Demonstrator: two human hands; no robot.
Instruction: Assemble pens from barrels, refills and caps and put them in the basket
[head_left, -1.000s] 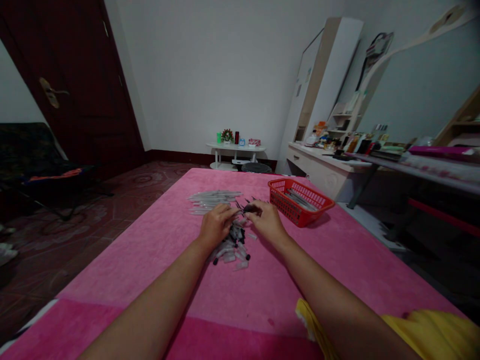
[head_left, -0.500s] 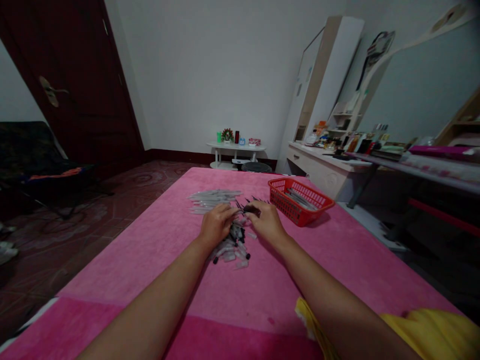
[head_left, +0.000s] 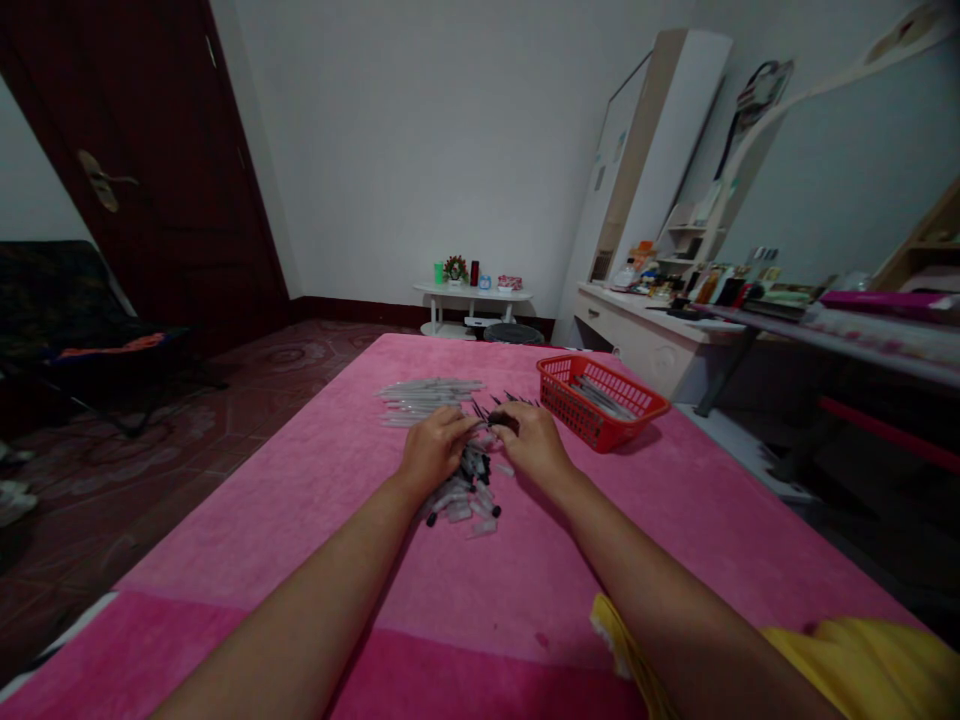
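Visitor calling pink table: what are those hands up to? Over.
Left hand, right hand: close together, anything held too small to tell. Small-parts pile beside left hand. Red basket off right, not between.

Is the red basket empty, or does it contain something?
Not empty: several slim grey pen-like sticks lie inside the red basket, visible through its open top.

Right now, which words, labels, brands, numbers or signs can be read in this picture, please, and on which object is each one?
No text can be read.
Bottles on the white dresser: any labels too small and blurred.
Blue object on the far white table: too small to tell.
Red basket and grey sticks: no lettering visible.
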